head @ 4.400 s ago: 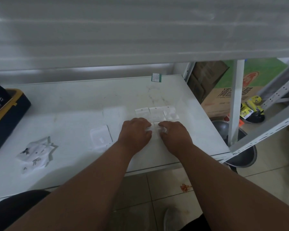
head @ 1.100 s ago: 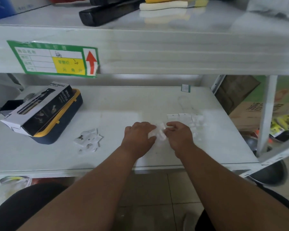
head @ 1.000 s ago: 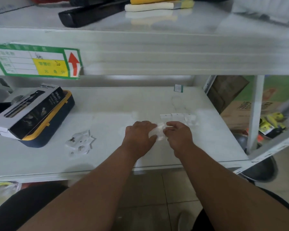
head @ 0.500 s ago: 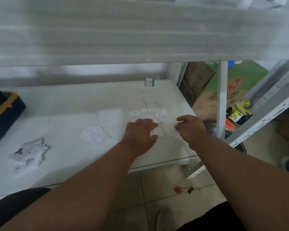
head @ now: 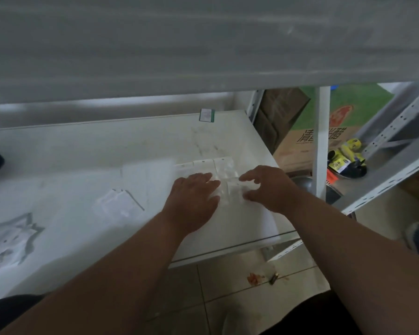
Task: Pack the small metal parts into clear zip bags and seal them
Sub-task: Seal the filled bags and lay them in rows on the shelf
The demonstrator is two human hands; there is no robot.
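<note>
Since half a second back: my right hand [head: 267, 187] has drawn in from the desk's right edge toward the bags; my left hand [head: 194, 197] has barely shifted.

Done, by my reckoning: a row of flat clear zip bags [head: 203, 165] laid side by side on the desk [head: 82, 151], just beyond my fingers; they look filled and closed, though the blur hides their contents.

Left: a pile of bags with dark metal parts [head: 7, 238] at the far left edge; a few loose bags [head: 117, 204] between that pile and my left hand.

In hand: one more zip bag [head: 234, 193], flat on the desk.

Left hand: fingers straight, palm down, pressing the bag's left edge.

Right hand: fingers spread and arched, tips resting on the bag's right side; nothing gripped. I judge I am placing or pressing it shut.
</note>
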